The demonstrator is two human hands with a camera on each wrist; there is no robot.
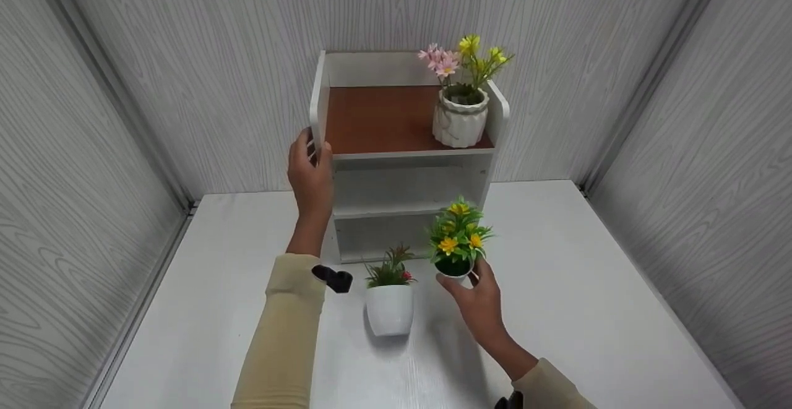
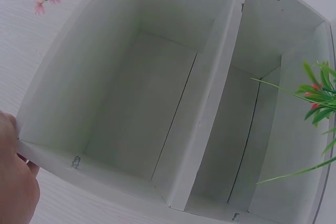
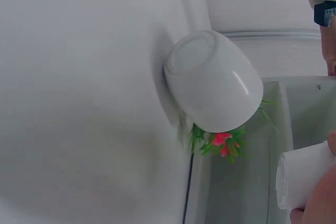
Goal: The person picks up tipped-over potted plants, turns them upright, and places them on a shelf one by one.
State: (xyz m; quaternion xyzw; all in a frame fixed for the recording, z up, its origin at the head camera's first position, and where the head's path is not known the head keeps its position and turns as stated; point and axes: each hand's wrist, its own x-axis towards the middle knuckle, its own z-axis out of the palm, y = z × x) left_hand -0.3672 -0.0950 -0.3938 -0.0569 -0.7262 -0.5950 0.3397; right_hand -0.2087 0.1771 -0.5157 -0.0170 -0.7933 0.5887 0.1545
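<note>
My left hand grips the left side panel of a small white shelf unit, its fingers around the panel's front edge. My right hand holds a potted plant with yellow flowers by its small white pot, raised in front of the lower shelves. Between the arms, a white pot with a red-flowered plant lies on its side on the table, base towards me. On the shelf's brown top, at the right, stands a ribbed white pot with pink and yellow flowers.
The white table has a grey wood-grain wall behind it and panels at both sides. Two compartments face forward below the shelf unit's brown top. A dark wrist device sits on the left sleeve.
</note>
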